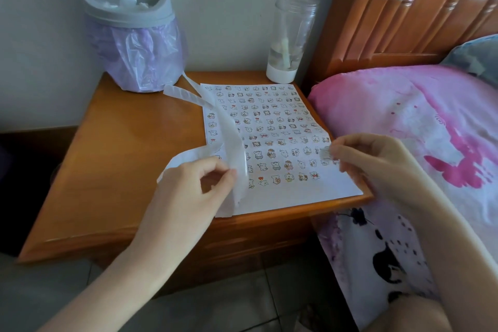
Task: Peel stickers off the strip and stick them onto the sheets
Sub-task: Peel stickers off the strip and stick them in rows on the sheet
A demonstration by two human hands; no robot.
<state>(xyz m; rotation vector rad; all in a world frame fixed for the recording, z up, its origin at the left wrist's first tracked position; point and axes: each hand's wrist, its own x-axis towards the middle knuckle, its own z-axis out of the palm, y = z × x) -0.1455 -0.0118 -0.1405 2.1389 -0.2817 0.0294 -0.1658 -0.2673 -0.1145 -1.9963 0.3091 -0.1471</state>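
A white sheet (pixel 334 183) covered with several rows of small cartoon stickers lies on the wooden nightstand (pixel 129 143). A long translucent backing strip (pixel 231 137) curls over the sheet's left side, and its far end trails toward the bin. My left hand (pixel 188 191) pinches the strip's near end at the sheet's front left. My right hand (pixel 377 159) hovers over the sheet's right edge and pinches a small sticker (pixel 325 154) between thumb and fingers.
A grey swing-lid bin (pixel 129 24) with a purple liner stands at the nightstand's back left. A clear bottle (pixel 291 38) stands at the back right. A bed with pink bedding (pixel 420 121) and a wooden headboard (pixel 404 8) borders the right side.
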